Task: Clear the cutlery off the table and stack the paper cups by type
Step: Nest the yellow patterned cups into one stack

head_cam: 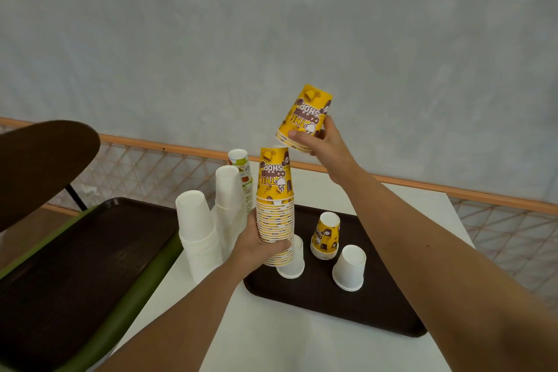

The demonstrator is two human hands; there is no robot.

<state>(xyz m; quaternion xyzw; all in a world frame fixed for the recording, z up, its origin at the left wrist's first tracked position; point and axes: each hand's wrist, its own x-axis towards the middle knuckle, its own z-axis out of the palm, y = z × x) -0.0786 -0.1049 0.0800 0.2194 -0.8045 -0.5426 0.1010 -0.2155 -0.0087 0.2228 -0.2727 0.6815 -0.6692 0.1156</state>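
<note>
My left hand (259, 246) grips a tall upside-down stack of yellow coffee-shop cups (275, 190) above the table. My right hand (324, 143) holds a few nested yellow cups (305, 116) upside down, just above and right of that stack's top. On the dark tray (332, 308) stand a short yellow cup stack (326, 235), a white cup (350, 267) and another white cup (294, 263) partly hidden behind the tall stack. Two white cup stacks, one (197, 232) and the other (229, 205), and a green-patterned stack (241, 166) stand at the left. No cutlery shows.
The white table (271, 341) ends at the right near a mesh fence with an orange rail (453, 187). A second dark tray (75, 266) lies on a green chair at the left. A dark chair back (42, 160) rises at the far left.
</note>
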